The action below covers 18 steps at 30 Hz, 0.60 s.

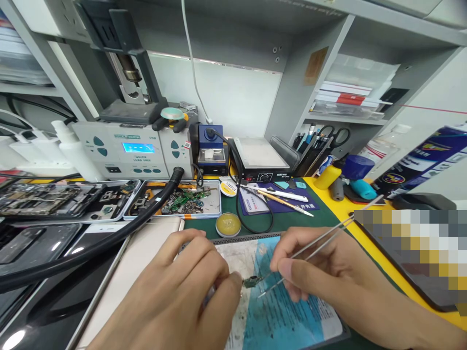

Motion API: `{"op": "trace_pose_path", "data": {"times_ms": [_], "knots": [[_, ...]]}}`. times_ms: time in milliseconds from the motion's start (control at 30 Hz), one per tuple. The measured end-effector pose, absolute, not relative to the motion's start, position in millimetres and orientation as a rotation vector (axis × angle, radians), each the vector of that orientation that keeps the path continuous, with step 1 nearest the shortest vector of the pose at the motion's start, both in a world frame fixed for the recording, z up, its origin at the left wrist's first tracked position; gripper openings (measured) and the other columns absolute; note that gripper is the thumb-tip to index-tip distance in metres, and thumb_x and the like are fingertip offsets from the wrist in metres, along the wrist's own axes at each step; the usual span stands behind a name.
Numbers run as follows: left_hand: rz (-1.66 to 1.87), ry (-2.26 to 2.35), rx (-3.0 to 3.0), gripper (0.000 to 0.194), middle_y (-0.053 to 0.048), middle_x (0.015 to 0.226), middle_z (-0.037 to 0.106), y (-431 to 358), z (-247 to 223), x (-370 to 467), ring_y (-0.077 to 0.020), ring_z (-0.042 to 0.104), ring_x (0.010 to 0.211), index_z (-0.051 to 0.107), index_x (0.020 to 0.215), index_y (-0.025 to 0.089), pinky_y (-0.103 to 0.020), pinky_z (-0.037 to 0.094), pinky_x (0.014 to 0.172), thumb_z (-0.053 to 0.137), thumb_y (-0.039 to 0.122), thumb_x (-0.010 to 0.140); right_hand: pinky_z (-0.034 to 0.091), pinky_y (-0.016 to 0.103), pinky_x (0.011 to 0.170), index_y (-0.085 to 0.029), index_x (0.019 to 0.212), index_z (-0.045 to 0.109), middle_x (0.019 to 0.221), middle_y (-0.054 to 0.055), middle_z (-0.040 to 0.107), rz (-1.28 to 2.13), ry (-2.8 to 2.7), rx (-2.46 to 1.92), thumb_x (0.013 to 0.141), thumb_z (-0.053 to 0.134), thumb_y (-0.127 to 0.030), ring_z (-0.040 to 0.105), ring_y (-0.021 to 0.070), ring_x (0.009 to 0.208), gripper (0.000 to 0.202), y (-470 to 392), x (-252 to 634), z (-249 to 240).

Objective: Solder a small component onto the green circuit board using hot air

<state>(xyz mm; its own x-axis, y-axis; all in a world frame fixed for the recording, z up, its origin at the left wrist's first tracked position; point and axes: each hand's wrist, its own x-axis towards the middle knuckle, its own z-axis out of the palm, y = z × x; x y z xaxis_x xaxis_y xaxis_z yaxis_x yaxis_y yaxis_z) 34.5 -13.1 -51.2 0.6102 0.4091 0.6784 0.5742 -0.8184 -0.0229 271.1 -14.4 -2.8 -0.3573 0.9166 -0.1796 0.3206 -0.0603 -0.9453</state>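
My right hand [314,267] grips a pair of metal tweezers [359,213] between thumb and fingers, with the two tips slightly apart. Close to the tips is a small green circuit board [251,281], its left end beside the fingertips of my left hand [193,282]. The fingers of that left hand are curled inward. Something greyish and shiny shows in part beneath them, but its kind is hidden. Both hands are over a stained blue and white work mat [280,321].
Behind the mat lie a tin of yellow paste [228,224] and a tray of circuit parts [215,199]. A thick black hose [146,221] crosses phones at the left. A soldering station [127,150] and hot plate [259,153] stand at the back. A dark-screened device [408,272] lies right.
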Motion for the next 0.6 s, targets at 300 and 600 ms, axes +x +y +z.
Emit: {"op": "trace_pose_path", "data": {"times_ms": [300,600], "knots": [[-1.010,-0.900,-2.588,0.025,-0.001,0.069,0.062,-15.7,-40.6,37.0,-0.0203,0.057,0.074,0.056,0.065,0.020,-0.043,0.049,0.087,0.053,0.003,0.084,0.043,0.022,0.051,-0.019,0.080,0.064,0.060,-0.002,0.055,1.426,-1.676,-1.311,0.096,0.060,-0.039,0.051,0.0130,0.056,0.025,-13.6,268.7,-1.1],[-1.015,-0.927,-2.624,0.019,-0.001,0.073,0.063,-16.7,-46.1,37.0,-0.0201,0.059,0.077,0.062,0.077,0.020,-0.044,0.050,0.087,0.054,0.006,0.088,0.042,0.024,0.052,-0.019,0.079,0.065,0.060,-0.001,0.055,1.403,-1.686,-1.299,0.097,0.059,-0.041,0.051,0.0141,0.056,0.029,-17.2,269.6,-2.2]]}}
